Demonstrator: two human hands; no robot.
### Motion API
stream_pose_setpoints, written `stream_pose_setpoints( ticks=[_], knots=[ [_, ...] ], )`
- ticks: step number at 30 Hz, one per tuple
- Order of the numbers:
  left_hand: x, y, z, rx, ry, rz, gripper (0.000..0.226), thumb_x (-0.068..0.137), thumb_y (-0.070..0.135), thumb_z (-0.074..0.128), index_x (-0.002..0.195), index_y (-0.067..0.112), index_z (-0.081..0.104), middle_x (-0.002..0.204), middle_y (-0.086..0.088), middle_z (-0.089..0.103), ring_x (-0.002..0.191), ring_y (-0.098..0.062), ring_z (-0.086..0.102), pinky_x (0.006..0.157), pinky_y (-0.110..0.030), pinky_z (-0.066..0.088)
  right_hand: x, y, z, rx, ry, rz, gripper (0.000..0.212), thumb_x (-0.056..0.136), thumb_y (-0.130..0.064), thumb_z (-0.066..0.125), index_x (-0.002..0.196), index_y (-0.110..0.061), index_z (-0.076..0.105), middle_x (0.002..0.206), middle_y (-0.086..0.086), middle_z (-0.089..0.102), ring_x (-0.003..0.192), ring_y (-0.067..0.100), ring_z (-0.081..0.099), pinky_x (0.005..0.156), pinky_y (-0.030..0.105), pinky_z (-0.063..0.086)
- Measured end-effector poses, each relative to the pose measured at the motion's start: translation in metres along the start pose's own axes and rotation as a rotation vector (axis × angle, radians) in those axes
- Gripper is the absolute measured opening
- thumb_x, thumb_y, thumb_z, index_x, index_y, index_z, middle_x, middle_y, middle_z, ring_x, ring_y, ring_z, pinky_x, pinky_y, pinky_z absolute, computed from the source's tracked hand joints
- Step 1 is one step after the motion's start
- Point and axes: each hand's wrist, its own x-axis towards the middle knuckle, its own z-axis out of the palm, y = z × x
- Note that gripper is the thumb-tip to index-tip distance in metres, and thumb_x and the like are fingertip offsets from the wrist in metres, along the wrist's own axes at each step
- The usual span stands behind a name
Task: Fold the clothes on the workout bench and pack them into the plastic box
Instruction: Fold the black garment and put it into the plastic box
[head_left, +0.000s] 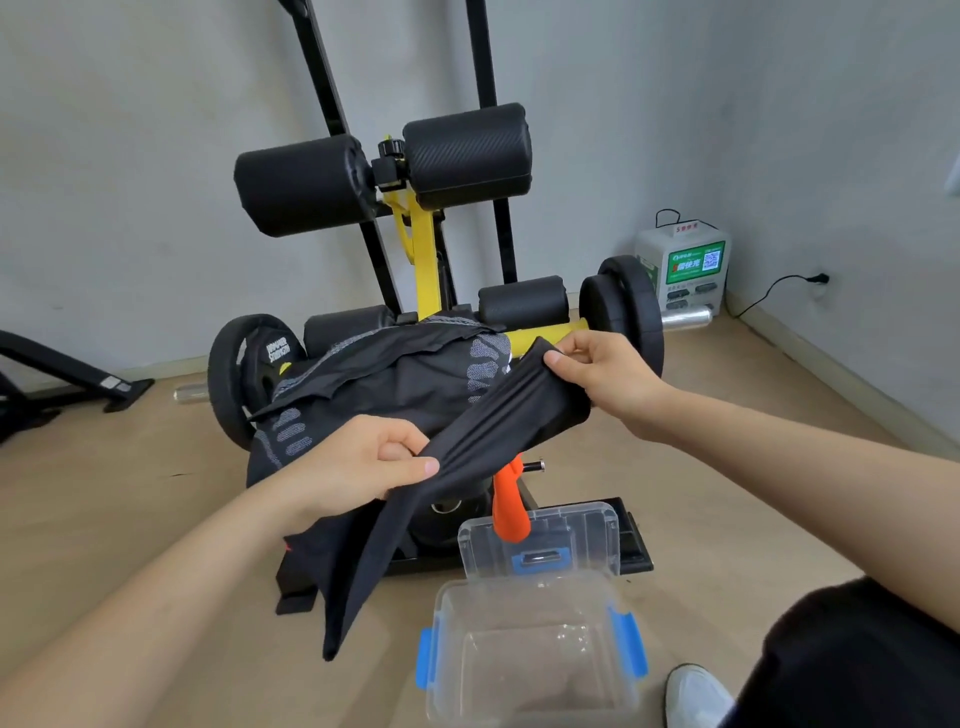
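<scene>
Folding has barely begun: a person's left hand (363, 457) pinches the lower part of a long black garment (498, 426) between thumb and fingers while the right hand (608, 379), at 2 o'clock from it, grips the cloth's upper end, so that the fabric is drawn out slantwise between the hands and its loose tail hangs toward 7 o'clock, short of the floor. Behind it, at the centre of the view, a black top with grey patterned panels (405, 379) lies rumpled and unfolded over the table (423, 249), a yellow-and-black workout rig. The clear plastic box (524, 582) with blue clips stands open on the floor at 6 o'clock and nothing shows inside it; its lid (540, 540) is propped upright just behind, at the box's 12 o'clock. By that evidence no piece is yet folded or packed, and every garment has both steps ahead. How many clothes the heap holds cannot be counted, since the dark layers merge and cover the table's top entirely. An orange piece (511, 504) hangs below the heap, partly behind the lid; whether it is clothing or part of the rig cannot be told. The person's forearms run off the lower edges, and a white shoe (696, 696) at 5 o'clock is cut by the bottom border.
</scene>
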Motion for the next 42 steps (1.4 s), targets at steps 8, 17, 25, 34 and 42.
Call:
stream_pose_setpoints(
  ticks=[8, 17, 25, 34, 42],
  knots=[
    [0.008, -0.003, -0.019, -0.021, 0.338, 0.037, 0.011, 0.093, 0.032, 0.069, 0.088, 0.025, 0.076, 0.074, -0.001, 0.069, 0.064, 0.001, 0.055, 0.066, -0.021, 0.04, 0.018, 0.015, 0.008, 0.022, 0.047, 0.071, 0.024, 0.095, -0.024, 0.064, 0.073, -0.016, 0.059, 0.072, 0.002, 0.059, 0.068, 0.015, 0.051, 0.067, 0.031, 0.042],
    [0.079, 0.002, -0.037, 0.199, 0.79, 0.103, 0.008, 0.088, 0.042, 0.07, 0.085, 0.036, 0.072, 0.079, 0.016, 0.067, 0.087, -0.01, 0.065, 0.071, -0.032, 0.049, 0.083, 0.013, 0.02, -0.204, 0.197, 0.057, 0.021, 0.092, -0.028, 0.066, 0.078, -0.013, 0.065, 0.076, 0.005, 0.063, 0.073, 0.02, 0.058, 0.072, 0.039, 0.055],
    [0.118, -0.031, -0.036, 0.433, 0.744, -0.061, 0.013, 0.091, 0.048, 0.065, 0.093, 0.037, 0.071, 0.097, 0.016, 0.068, 0.102, -0.017, 0.064, 0.076, -0.035, 0.044, 0.118, 0.034, 0.037, -0.449, 0.15, 0.082, 0.015, 0.093, -0.028, 0.065, 0.091, -0.013, 0.068, 0.081, 0.002, 0.065, 0.075, 0.017, 0.059, 0.077, 0.036, 0.054],
    [0.102, -0.036, -0.04, 0.466, 0.631, -0.079, 0.025, 0.09, 0.057, 0.06, 0.109, 0.04, 0.066, 0.109, 0.012, 0.069, 0.108, -0.022, 0.062, 0.083, -0.036, 0.044, 0.085, -0.006, 0.084, -0.583, -0.03, -0.399, 0.017, 0.085, -0.032, 0.072, 0.099, -0.023, 0.069, 0.097, -0.007, 0.062, 0.09, 0.011, 0.06, 0.083, 0.029, 0.051],
    [0.053, -0.056, -0.048, 0.513, 0.588, -0.089, 0.034, 0.088, 0.057, 0.063, 0.119, 0.043, 0.061, 0.111, 0.013, 0.069, 0.108, -0.019, 0.063, 0.082, -0.037, 0.051, 0.056, -0.015, 0.135, -0.76, -0.383, -0.491, 0.05, 0.098, -0.041, 0.055, 0.142, -0.017, 0.051, 0.148, 0.001, 0.048, 0.138, 0.018, 0.037, 0.109, 0.019, 0.02]
  ],
)
